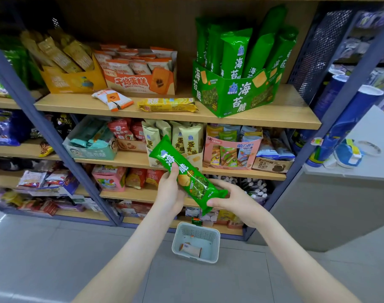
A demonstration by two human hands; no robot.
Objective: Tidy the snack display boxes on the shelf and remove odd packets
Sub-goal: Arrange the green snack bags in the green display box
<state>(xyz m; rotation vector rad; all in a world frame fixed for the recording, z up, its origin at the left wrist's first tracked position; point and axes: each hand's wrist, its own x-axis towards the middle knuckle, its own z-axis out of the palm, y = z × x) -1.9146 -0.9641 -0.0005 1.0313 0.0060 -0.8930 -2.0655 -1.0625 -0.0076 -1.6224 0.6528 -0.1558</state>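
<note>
Your left hand (170, 191) wraps its fingers round the green packet (187, 174); your right hand (229, 200) pinches its lower end, likely aiming for the matching green display box (237, 95) at the shelf's (164, 116) right edge.

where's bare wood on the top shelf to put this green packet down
Bare wood shows right of the green box, out to the shelf end, and in front of the yellow box, left of the loose white-orange packet. A narrow gap lies between the orange box and the green box. Mid-front is crowded by that packet and the yellow packet.
</note>
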